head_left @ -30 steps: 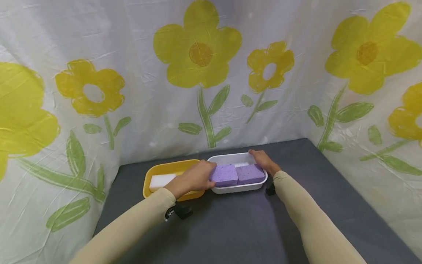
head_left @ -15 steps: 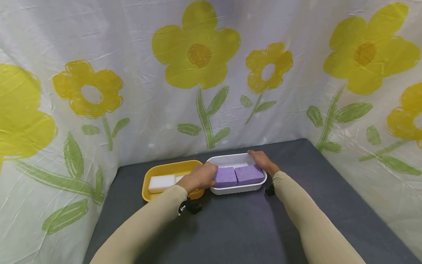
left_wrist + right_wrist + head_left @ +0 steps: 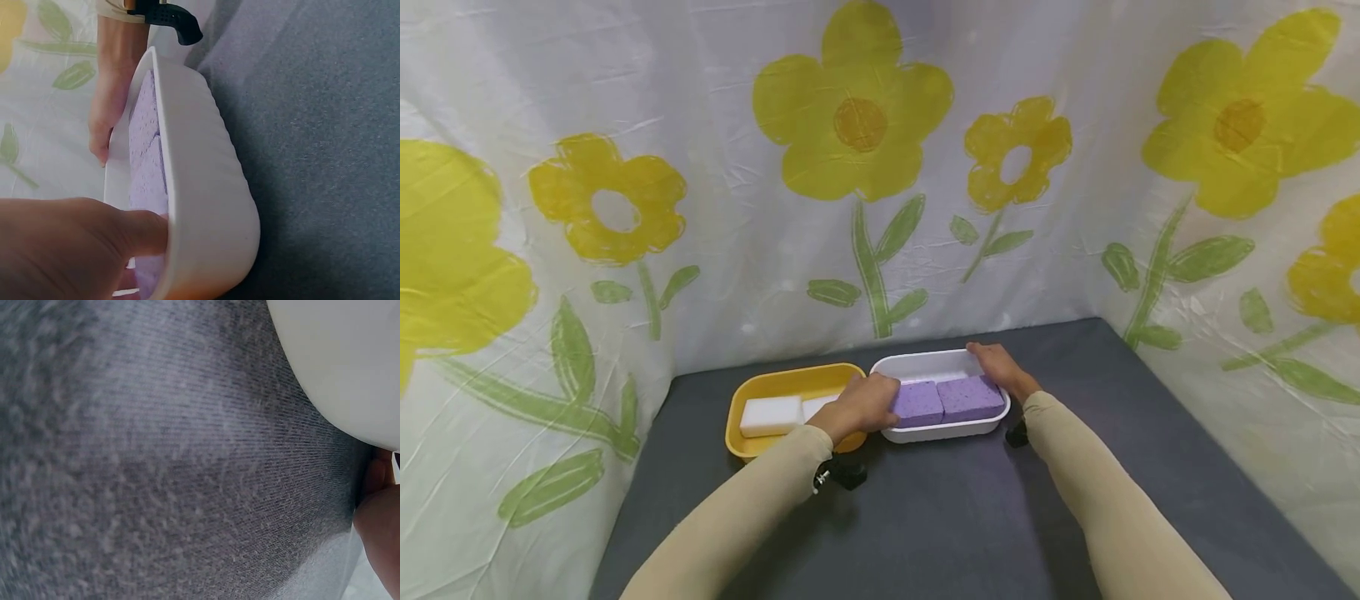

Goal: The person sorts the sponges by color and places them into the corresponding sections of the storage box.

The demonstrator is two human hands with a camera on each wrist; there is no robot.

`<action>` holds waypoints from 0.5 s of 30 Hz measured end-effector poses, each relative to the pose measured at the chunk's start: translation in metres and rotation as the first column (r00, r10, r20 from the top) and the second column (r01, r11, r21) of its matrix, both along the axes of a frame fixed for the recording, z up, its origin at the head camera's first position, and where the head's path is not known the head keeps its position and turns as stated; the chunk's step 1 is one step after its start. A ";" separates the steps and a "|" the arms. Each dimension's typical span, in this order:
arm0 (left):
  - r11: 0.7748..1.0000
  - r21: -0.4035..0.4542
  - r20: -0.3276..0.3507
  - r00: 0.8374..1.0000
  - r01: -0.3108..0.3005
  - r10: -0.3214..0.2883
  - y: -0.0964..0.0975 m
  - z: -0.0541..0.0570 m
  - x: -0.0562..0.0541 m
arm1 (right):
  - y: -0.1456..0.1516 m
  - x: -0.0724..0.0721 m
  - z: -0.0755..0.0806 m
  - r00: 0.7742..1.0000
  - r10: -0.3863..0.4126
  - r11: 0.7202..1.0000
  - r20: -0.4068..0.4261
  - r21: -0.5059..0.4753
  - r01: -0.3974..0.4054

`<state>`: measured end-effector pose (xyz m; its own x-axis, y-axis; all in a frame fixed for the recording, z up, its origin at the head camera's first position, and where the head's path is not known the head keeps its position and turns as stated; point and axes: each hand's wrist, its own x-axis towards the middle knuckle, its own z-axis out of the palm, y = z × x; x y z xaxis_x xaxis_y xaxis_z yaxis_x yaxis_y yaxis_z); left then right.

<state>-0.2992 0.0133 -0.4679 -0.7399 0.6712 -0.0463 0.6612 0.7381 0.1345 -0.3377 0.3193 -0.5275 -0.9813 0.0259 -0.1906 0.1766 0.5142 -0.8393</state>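
Note:
Two purple sponges lie side by side in the white tray (image 3: 940, 433). My left hand (image 3: 867, 402) is over the tray's left end and holds the left purple sponge (image 3: 919, 403). In the left wrist view its thumb (image 3: 147, 232) presses between that sponge and the tray's wall, and the other fingers are mostly hidden behind it. The right purple sponge (image 3: 972, 398) lies against its neighbour. At the tray's right end my right hand (image 3: 1000, 367) grips the rim; in the right wrist view only a few fingers show under the tray's white side (image 3: 356, 356).
Left of the white tray stands a yellow tray (image 3: 737, 417), its right end partly behind my left hand. Inside are a white sponge (image 3: 771, 414) and a second white block (image 3: 816, 404), partly covered. A flowered curtain (image 3: 722, 208) closes the dark table (image 3: 955, 517) off behind.
My left hand has lowered the left purple sponge level with the other one in the white tray. The left forearm has shifted right, uncovering more of the yellow tray. My right hand stays put.

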 end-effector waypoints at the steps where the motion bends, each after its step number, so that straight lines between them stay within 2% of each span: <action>1: 1.000 0.023 0.001 1.000 0.005 -0.005 -0.001 -0.002 -0.001 | 0.000 0.000 -0.001 1.000 0.003 1.000 0.001 0.000 -0.003; 2: 0.998 0.060 -0.023 0.999 0.026 -0.024 -0.003 -0.011 -0.006 | -0.001 0.000 -0.001 1.000 0.005 1.000 0.004 -0.007 -0.005; 8: 0.974 0.226 -0.047 0.999 0.018 -0.008 -0.013 -0.024 -0.008 | -0.002 -0.001 -0.003 0.999 0.024 1.000 -0.026 0.007 -0.024; 9: 0.972 0.233 -0.020 1.000 -0.017 0.022 -0.013 -0.017 -0.002 | 0.000 0.000 -0.003 0.999 0.024 1.000 -0.027 0.016 -0.024; 10: 0.966 0.255 -0.018 0.999 -0.035 0.041 -0.015 -0.018 0.000 | 0.002 0.000 -0.003 1.000 0.022 1.000 -0.023 0.017 -0.021; 12: 0.961 0.271 -0.050 0.996 -0.058 0.074 -0.020 -0.018 0.001 | 0.007 0.002 -0.004 1.000 0.018 1.000 -0.003 0.011 -0.017; 15: 0.953 0.288 -0.103 0.987 -0.091 0.126 -0.033 -0.018 0.000 | 0.018 0.007 -0.004 0.999 0.001 0.996 0.040 -0.088 0.002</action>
